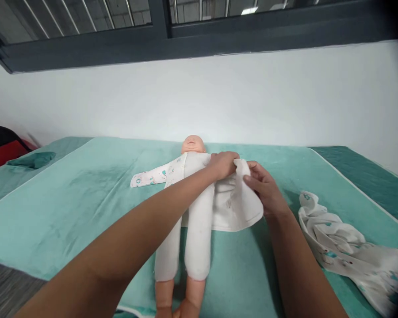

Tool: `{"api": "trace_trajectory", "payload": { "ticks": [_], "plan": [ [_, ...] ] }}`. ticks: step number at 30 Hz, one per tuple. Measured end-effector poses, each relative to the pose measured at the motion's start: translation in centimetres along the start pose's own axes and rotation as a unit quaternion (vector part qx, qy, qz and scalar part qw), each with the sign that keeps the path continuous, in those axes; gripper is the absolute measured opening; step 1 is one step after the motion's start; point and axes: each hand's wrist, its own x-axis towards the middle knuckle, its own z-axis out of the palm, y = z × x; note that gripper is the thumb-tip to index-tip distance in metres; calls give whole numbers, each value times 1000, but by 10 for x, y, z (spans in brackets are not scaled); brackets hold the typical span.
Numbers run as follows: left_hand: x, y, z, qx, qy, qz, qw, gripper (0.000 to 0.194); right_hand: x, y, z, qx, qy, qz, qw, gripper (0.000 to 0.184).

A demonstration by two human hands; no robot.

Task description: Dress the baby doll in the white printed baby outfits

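Observation:
A baby doll (199,247) with a white cloth body lies on its back, its head toward the wall. One side of a white printed baby shirt (149,177) covers the doll's arm on the left; the other side is spread out on the right, its plain inside facing up. My left hand (224,164) reaches across the doll and is closed on the shirt near its right-hand sleeve. My right hand (263,185) pinches the shirt's edge just beside it. The doll's arm on that side is hidden by my hand and the cloth.
Crumpled printed baby clothing (348,247) lies to the right of my right forearm. A green cover (86,190) spreads under everything. Behind stand a white wall (199,97) and a dark window frame (199,42). A red and black item (3,150) sits at the far left.

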Motion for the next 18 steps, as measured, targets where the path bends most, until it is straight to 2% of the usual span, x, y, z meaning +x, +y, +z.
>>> {"api": "trace_trajectory", "payload": {
  "ticks": [4,7,9,11,15,18],
  "plan": [
    [-10,-22,-28,-89,112,40,989,16,-1,9,21,-136,-93,21,986,30],
    [-18,-41,-44,-63,195,32,978,21,-6,10,36,-318,-112,8,941,17],
    [-22,-51,-51,-33,223,24,974,22,-11,7,42,-400,-114,-22,909,24],
    [-27,-59,-54,-24,232,12,972,22,-15,5,47,-413,-122,-65,900,27],
    [-35,-69,-49,-49,220,17,974,22,-20,5,57,-362,-133,-158,909,19],
    [-38,-73,-43,-53,228,21,972,24,-22,10,64,-341,-183,-199,900,10]
  ]
}}
